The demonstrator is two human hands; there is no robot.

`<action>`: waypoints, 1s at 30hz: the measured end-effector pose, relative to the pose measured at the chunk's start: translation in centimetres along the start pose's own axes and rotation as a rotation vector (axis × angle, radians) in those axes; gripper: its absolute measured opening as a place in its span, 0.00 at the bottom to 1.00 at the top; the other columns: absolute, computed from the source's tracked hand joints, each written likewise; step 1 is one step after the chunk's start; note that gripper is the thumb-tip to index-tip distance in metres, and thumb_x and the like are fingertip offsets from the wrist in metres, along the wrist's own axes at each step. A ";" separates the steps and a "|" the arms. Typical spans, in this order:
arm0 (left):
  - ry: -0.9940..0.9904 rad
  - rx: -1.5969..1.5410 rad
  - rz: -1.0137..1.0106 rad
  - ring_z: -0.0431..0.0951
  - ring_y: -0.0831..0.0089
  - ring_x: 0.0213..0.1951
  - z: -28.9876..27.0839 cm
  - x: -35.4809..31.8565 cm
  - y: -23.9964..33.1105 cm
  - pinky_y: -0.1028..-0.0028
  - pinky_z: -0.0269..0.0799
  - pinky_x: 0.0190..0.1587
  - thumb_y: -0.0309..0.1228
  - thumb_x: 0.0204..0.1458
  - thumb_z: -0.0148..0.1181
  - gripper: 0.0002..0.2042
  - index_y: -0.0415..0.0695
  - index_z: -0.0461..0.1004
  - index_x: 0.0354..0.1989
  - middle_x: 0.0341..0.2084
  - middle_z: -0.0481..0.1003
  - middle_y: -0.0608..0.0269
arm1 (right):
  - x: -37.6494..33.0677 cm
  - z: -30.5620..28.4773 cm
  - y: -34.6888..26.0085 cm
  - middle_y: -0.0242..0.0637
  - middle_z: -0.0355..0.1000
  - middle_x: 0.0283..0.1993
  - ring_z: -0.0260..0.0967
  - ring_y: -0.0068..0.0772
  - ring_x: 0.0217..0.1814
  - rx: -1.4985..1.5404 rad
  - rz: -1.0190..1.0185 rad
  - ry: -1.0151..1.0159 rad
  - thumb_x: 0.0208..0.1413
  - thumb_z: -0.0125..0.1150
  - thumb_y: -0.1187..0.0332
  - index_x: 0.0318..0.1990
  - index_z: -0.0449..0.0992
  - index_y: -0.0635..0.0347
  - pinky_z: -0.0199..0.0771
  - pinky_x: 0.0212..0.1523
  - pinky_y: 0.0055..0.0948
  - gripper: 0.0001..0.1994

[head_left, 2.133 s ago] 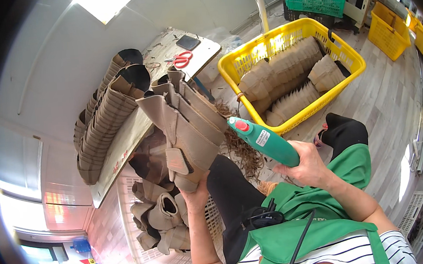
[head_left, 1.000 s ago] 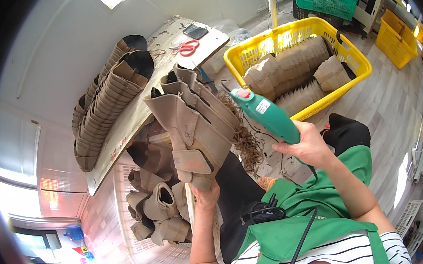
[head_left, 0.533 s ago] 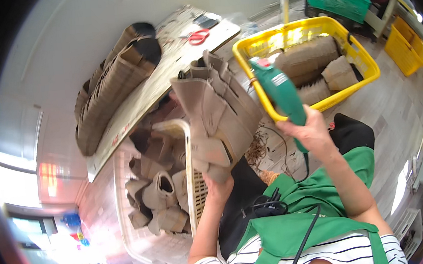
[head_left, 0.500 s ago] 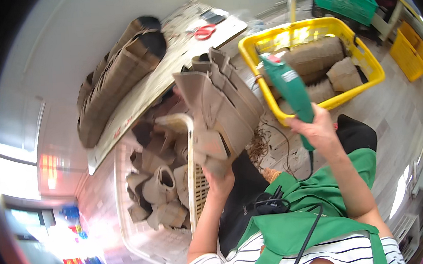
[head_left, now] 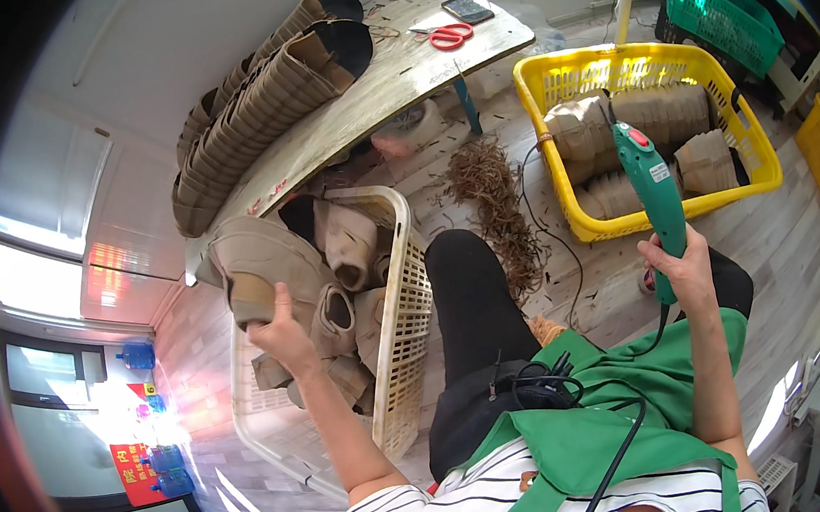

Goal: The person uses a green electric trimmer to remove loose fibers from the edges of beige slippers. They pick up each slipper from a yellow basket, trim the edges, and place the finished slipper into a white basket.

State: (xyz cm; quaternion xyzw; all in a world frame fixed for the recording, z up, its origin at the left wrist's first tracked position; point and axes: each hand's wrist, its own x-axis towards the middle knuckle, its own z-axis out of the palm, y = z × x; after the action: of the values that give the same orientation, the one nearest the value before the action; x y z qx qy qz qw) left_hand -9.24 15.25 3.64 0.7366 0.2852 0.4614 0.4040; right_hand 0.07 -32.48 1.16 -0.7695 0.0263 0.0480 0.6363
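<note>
Beige leather-look boot uppers (head_left: 270, 246) hung over the white plastic lattice basket (head_left: 404, 348), left hand (head_left: 286, 338) clamped on their near end, forearm angled forward-left; right hand (head_left: 685, 268) wrapped around a long green plastic tool (head_left: 653, 184), pointed forward.

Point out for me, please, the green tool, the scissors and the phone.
Green tool (head_left: 660, 203): head view, on the middle of its green body.
Scissors (head_left: 451, 36): head view, on the red handles.
Phone (head_left: 467, 9): head view, on the middle of its dark upper face.
</note>
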 end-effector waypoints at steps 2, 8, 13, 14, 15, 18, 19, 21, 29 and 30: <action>0.027 -0.445 -0.203 0.79 0.65 0.42 0.2 0.5 3.7 0.68 0.73 0.46 0.28 0.54 0.61 0.15 0.30 0.74 0.47 0.43 0.78 0.53 | 0.3 -0.3 0.6 0.31 0.70 0.28 0.70 0.24 0.29 -0.122 -0.073 -0.016 0.46 0.73 0.70 0.36 0.73 0.64 0.69 0.31 0.26 0.14; -0.233 -0.927 -0.661 0.78 0.61 0.48 2.7 1.5 3.4 0.63 0.74 0.51 0.31 0.59 0.50 0.16 0.32 0.73 0.49 0.46 0.77 0.51 | -0.2 1.2 -0.3 0.44 0.69 0.30 0.69 0.50 0.33 -0.441 -0.549 -0.109 0.35 0.71 0.74 0.32 0.70 0.64 0.69 0.33 0.36 0.16; -0.462 -1.058 -0.753 0.79 0.57 0.47 6.8 0.4 3.6 0.60 0.74 0.53 0.27 0.59 0.49 0.15 0.30 0.74 0.48 0.46 0.77 0.48 | 0.1 1.0 0.4 0.42 0.67 0.29 0.69 0.51 0.33 -0.536 -0.728 -0.061 0.28 0.65 0.78 0.29 0.67 0.62 0.67 0.31 0.40 0.16; -0.499 -1.085 -0.751 0.80 0.56 0.46 7.5 0.4 3.4 0.60 0.75 0.52 0.26 0.59 0.48 0.14 0.29 0.75 0.47 0.45 0.78 0.46 | 0.2 0.8 0.4 0.42 0.67 0.28 0.68 0.50 0.33 -0.542 -0.749 -0.054 0.28 0.65 0.79 0.29 0.67 0.61 0.67 0.31 0.40 0.16; -0.532 -1.103 -0.753 0.80 0.56 0.45 8.0 0.3 3.6 0.60 0.76 0.52 0.26 0.59 0.49 0.14 0.29 0.75 0.47 0.45 0.78 0.46 | 0.3 0.6 0.5 0.42 0.67 0.28 0.68 0.50 0.33 -0.546 -0.770 -0.049 0.28 0.64 0.79 0.28 0.67 0.61 0.67 0.31 0.40 0.15; -0.594 -1.144 -0.765 0.80 0.56 0.44 9.3 -0.3 4.3 0.60 0.76 0.51 0.26 0.59 0.49 0.14 0.29 0.75 0.47 0.45 0.78 0.46 | 0.3 0.0 0.8 0.41 0.66 0.28 0.68 0.49 0.33 -0.566 -0.781 -0.035 0.28 0.64 0.78 0.28 0.67 0.62 0.67 0.31 0.40 0.15; -0.590 -1.147 -0.775 0.80 0.56 0.44 9.6 -0.6 4.7 0.60 0.76 0.51 0.26 0.59 0.49 0.14 0.29 0.75 0.47 0.45 0.78 0.46 | 0.3 -0.1 0.9 0.41 0.67 0.28 0.69 0.50 0.33 -0.579 -0.785 -0.027 0.28 0.64 0.78 0.28 0.67 0.62 0.68 0.31 0.40 0.15; -0.586 -1.125 -0.766 0.80 0.56 0.44 10.2 -1.0 5.0 0.59 0.76 0.51 0.26 0.59 0.49 0.14 0.29 0.75 0.46 0.44 0.78 0.46 | 0.3 -0.2 0.9 0.41 0.67 0.29 0.69 0.50 0.33 -0.603 -0.794 -0.013 0.29 0.64 0.78 0.29 0.67 0.62 0.68 0.31 0.40 0.15; -0.678 -1.121 -0.775 0.80 0.57 0.44 12.2 -1.9 3.8 0.61 0.74 0.52 0.26 0.59 0.49 0.13 0.30 0.74 0.47 0.43 0.79 0.47 | 0.2 0.1 0.3 0.42 0.71 0.31 0.72 0.49 0.37 -0.515 -0.784 -0.088 0.30 0.65 0.77 0.30 0.69 0.62 0.72 0.36 0.38 0.15; -0.714 -1.123 -0.772 0.80 0.57 0.44 12.2 -2.2 4.3 0.61 0.74 0.52 0.27 0.59 0.49 0.14 0.30 0.74 0.48 0.43 0.78 0.48 | 0.2 0.2 0.2 0.42 0.71 0.31 0.72 0.49 0.37 -0.515 -0.781 -0.093 0.31 0.65 0.77 0.30 0.69 0.62 0.73 0.36 0.38 0.15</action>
State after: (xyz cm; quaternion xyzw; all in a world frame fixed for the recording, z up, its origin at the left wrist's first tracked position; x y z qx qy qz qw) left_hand 1.14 7.24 3.27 0.3736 0.0974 0.0977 0.9173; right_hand 0.22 -32.33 0.92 -0.8516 -0.3066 -0.1555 0.3958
